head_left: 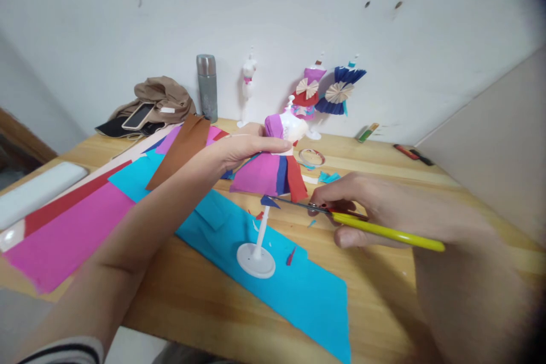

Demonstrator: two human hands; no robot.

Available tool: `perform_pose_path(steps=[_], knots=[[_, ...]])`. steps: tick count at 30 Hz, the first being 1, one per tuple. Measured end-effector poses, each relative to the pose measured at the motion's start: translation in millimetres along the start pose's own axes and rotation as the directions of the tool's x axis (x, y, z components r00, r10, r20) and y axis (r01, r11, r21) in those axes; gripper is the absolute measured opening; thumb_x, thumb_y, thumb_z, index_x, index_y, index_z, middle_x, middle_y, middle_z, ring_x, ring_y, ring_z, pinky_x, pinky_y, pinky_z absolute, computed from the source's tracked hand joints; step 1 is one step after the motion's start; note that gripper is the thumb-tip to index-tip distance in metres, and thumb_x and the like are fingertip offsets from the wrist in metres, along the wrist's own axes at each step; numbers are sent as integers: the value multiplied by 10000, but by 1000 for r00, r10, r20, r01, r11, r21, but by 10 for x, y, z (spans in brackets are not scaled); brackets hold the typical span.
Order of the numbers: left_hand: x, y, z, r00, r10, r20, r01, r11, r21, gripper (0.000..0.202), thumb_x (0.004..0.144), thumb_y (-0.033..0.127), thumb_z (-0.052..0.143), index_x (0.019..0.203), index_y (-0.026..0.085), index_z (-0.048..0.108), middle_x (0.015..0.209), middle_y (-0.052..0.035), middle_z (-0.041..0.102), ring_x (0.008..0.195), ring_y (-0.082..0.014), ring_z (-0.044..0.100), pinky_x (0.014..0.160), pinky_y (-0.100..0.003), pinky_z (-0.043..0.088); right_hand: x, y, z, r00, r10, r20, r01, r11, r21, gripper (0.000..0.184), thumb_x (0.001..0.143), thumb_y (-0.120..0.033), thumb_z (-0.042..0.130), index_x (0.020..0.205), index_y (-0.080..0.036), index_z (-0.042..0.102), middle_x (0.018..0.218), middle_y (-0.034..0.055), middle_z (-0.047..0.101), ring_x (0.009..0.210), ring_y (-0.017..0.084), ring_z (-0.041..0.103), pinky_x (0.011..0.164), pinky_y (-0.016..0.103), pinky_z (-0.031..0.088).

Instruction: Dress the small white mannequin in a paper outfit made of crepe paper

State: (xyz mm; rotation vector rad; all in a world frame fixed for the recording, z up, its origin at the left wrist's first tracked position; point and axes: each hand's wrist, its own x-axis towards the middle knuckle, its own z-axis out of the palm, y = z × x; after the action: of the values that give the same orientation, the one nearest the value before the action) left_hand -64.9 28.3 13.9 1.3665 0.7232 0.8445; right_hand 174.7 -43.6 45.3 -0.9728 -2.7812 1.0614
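My left hand point(249, 145) is closed around the waist of a small white dress-form mannequin point(292, 124), whose round base point(256, 260) is tilted above blue crepe paper. The mannequin wears a purple bodice and a paper skirt point(259, 173) in purple, dark blue and red panels. In my right hand point(371, 199) is a pair of yellow-handled scissors point(386, 232), with the blades pointing left along the skirt's lower hem. A dark blue paper scrap point(269, 202) is at the blade tips, below the hem. The exact gap between the blades is hard to make out.
Blue crepe paper point(315, 296) lies across the wooden table, with magenta paper point(72, 233) and brown paper point(181, 151) to the left. Behind stand a grey flask point(207, 91), a bare mannequin point(248, 82) and two dressed mannequins. A tape roll point(311, 157) lies right of the skirt.
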Motion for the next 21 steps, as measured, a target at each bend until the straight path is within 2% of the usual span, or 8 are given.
perform_pose_path(steps=[6, 11, 15, 21], knots=[[-14, 8, 52, 999, 31, 37, -32, 999, 35, 386, 697, 261, 844, 1040, 118, 735, 1045, -98, 766, 984, -252, 717, 923, -366, 543, 34, 20, 35, 1000, -1, 1, 1, 999, -32, 520, 873, -696, 600, 852, -176, 606, 650, -40, 429, 563, 108, 317, 501, 258, 243], [-35, 29, 86, 1000, 21, 19, -22, 998, 64, 348, 730, 261, 841, 1037, 135, 738, 1001, -76, 776, 927, -228, 726, 867, -337, 559, 48, 22, 56, 999, 52, 11, -52, 999, -1, 531, 850, -714, 621, 769, -193, 552, 643, -51, 383, 567, 101, 284, 492, 245, 223], [-59, 29, 115, 1000, 4, 13, -4, 999, 46, 294, 756, 266, 828, 1012, 155, 736, 957, -55, 772, 896, -222, 728, 872, -347, 561, 57, 42, 63, 999, 46, 17, -47, 998, 33, 528, 852, -710, 632, 772, -194, 553, 628, -58, 368, 556, 96, 274, 483, 243, 215], [-71, 23, 115, 1000, 10, 0, -10, 997, 70, 326, 750, 272, 819, 1036, 142, 731, 979, -79, 769, 887, -224, 721, 851, -352, 566, 62, 73, 52, 998, 57, 31, -58, 997, 43, 524, 854, -701, 642, 776, -187, 574, 627, -52, 387, 556, 97, 301, 478, 245, 226]])
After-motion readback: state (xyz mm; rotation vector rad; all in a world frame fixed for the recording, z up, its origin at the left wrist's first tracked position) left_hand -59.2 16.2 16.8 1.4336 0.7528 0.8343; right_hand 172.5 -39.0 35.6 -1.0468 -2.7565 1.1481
